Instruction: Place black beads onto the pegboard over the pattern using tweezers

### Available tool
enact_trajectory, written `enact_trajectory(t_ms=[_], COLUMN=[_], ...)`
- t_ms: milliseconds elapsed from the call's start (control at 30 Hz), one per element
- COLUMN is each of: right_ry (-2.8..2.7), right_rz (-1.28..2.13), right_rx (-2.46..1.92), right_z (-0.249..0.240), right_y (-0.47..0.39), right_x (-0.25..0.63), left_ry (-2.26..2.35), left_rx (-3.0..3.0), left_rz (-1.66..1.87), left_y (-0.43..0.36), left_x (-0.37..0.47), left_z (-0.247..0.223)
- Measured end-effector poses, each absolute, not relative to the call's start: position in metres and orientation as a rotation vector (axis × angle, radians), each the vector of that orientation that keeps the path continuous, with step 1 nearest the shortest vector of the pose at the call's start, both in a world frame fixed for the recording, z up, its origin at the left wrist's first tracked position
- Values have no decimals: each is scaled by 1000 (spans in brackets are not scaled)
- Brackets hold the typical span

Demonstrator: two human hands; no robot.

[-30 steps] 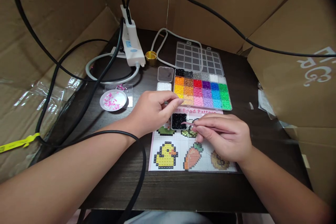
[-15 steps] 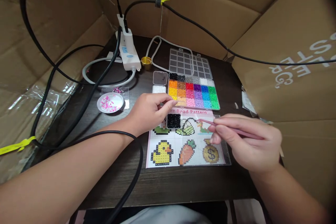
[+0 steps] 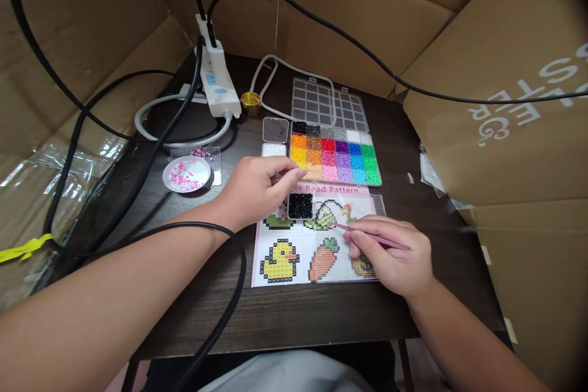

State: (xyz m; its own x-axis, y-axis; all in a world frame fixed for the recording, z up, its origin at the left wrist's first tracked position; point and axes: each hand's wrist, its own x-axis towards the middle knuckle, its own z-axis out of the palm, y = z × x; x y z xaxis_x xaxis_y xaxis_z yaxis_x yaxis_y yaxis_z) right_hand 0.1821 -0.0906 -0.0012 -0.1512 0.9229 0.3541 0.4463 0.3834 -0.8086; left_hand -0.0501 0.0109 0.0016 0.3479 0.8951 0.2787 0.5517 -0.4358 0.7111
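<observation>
My left hand [image 3: 264, 187] is closed, thumb and forefinger pinching the clear lid of a small open box of black beads [image 3: 301, 206]. That box rests on the upper part of a bead pattern sheet [image 3: 278, 234]. In my right hand [image 3: 397, 254] is a pair of pink tweezers [image 3: 374, 237]. Their tips point left and lie over the green picture, right of the black beads; whether a bead is between them is too small to tell. A clear pegboard [image 3: 378, 203] covers the sheet's right part, with the carrot picture showing through.
Behind the sheet stands an open bead case [image 3: 335, 156] with many colours. To the left are a white dish [image 3: 187, 174] of pink and white beads and a box of white beads [image 3: 274, 150]. A power strip [image 3: 218, 82], a gold cup [image 3: 250, 103] and a black cable [image 3: 239, 282] are around.
My right hand has moved left and slightly down, bringing the tweezers from the pegboard's upper right to the green picture. My left hand stays at the bead box. The whole view has shifted slightly.
</observation>
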Motion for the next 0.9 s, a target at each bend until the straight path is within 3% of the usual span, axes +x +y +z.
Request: enact_trajectory(t_ms=[900], right_ry=[-1779], right_rz=[656], right_rx=[-1194], right_z=[0], right_y=[-91], right_x=[183], left_ry=[1262], left_rx=[2107], left_rz=[909], left_y=[10], left_x=[-50], left_z=[2])
